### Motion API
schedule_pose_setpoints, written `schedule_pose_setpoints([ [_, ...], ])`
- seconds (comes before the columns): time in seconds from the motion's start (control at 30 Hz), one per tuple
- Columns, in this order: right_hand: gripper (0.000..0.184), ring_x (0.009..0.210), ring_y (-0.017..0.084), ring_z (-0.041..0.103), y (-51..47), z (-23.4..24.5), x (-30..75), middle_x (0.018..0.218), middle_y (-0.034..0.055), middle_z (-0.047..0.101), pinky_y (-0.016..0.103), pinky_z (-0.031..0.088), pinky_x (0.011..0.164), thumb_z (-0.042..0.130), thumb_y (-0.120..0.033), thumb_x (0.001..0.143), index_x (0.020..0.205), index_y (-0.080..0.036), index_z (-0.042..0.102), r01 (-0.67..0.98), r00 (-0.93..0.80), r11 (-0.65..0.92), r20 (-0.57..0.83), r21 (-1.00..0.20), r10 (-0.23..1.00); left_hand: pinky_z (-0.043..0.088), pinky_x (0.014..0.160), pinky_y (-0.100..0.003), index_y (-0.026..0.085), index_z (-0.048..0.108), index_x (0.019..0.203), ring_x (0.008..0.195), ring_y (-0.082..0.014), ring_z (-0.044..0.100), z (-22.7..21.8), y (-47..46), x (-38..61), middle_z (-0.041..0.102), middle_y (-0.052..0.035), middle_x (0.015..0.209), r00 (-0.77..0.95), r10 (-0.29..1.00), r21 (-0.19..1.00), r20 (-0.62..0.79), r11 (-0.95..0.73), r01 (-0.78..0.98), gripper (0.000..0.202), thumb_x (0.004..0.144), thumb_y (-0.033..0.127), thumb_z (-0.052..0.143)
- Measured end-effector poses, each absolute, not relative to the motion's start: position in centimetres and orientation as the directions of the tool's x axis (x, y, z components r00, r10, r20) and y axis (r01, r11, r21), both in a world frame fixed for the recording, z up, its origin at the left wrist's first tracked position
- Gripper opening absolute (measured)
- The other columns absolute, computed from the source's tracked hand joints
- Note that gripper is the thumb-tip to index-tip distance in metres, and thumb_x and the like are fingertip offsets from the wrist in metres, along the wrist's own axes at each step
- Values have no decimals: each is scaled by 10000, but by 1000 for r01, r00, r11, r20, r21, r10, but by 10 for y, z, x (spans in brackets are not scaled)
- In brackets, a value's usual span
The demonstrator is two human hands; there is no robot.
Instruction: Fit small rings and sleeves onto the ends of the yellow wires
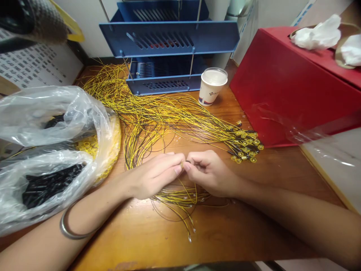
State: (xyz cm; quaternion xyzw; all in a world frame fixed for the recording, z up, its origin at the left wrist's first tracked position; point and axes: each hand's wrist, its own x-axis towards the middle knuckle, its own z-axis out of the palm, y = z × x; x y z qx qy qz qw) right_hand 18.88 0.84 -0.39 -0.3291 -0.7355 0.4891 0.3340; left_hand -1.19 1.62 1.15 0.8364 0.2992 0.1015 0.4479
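My left hand (158, 175) is closed in a pinch over the middle of the table, on a small yellow plastic nut (183, 164). Fingertip to fingertip with it, my right hand (210, 171) pinches a small black piece (188, 162) against the nut; the fingers hide most of both. Beneath and in front of the hands lie loose yellow and black wires (180, 197), some with clear, shiny tips. Behind them stretches a long bundle of yellow and black wires (169, 113). Its right end carries a cluster of yellow hexagonal nuts with black parts (246, 145).
At left, plastic bags (97, 113) hold black tubes (53, 184) and yellow nuts (88, 146). A blue tiered rack (169, 47) stands at the back beside a paper cup (210, 88). A red box (293, 90) with white tissues (318, 34) is at right.
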Motion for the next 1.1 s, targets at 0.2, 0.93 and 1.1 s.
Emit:
schedule_pose_setpoints([
  [0.2, 365, 490, 59, 260, 8, -5, 189, 528, -66, 313, 207, 222, 450, 527, -232, 884, 567, -190, 348, 163, -555, 328, 189, -930, 810, 347, 695, -295, 179, 392, 806, 719, -140, 422, 12, 17, -12, 457, 2, 775, 803, 586, 807, -107, -421, 415, 354, 1038, 393, 231],
  [0.93, 361, 522, 67, 293, 9, -6, 191, 569, -58, 329, 211, 249, 481, 483, -262, 939, 607, -184, 365, 118, -603, 325, 192, -938, 774, 336, 679, -304, 180, 384, 781, 708, -145, 419, 13, 18, -12, 457, 2, 759, 807, 581, 818, -106, -410, 403, 383, 1031, 422, 224],
  [1.1, 361, 511, 66, 286, 9, -6, 190, 554, -60, 337, 210, 244, 470, 504, -249, 917, 592, -188, 360, 123, -599, 312, 180, -942, 780, 339, 682, -304, 183, 380, 777, 718, -151, 420, 10, 19, -11, 464, -2, 758, 816, 573, 800, -78, -452, 394, 371, 1031, 398, 217],
])
